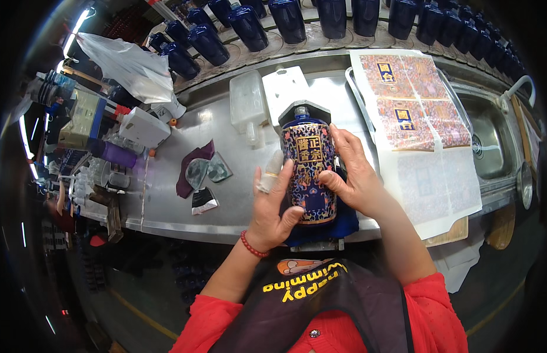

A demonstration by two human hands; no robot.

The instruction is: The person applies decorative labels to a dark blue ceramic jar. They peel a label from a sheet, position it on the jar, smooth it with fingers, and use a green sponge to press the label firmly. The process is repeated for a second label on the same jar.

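Observation:
A dark blue bottle (312,206) with an ornate, colourful patterned decal and gold lettering lies neck away from me, a grey angled support behind its neck. Both my hands press on its sides. My left hand (270,206) lies along the left side, its thumb near the lower edge; one finger wears a whitish wrap, and a red bead bracelet circles the wrist. On the right side my right hand (357,173) curves round the bottle, thumb on the front. A blue cloth (344,223) shows under the bottle. The bottle's underside is hidden.
Printed decal sheets (426,159) lie at right, beside a metal sink (491,135). Behind the bottle are a clear container (247,97) and a white block (279,82). Cloth scraps (197,170) lie left on the steel table (238,215). Several blue bottles (288,20) line the far conveyor.

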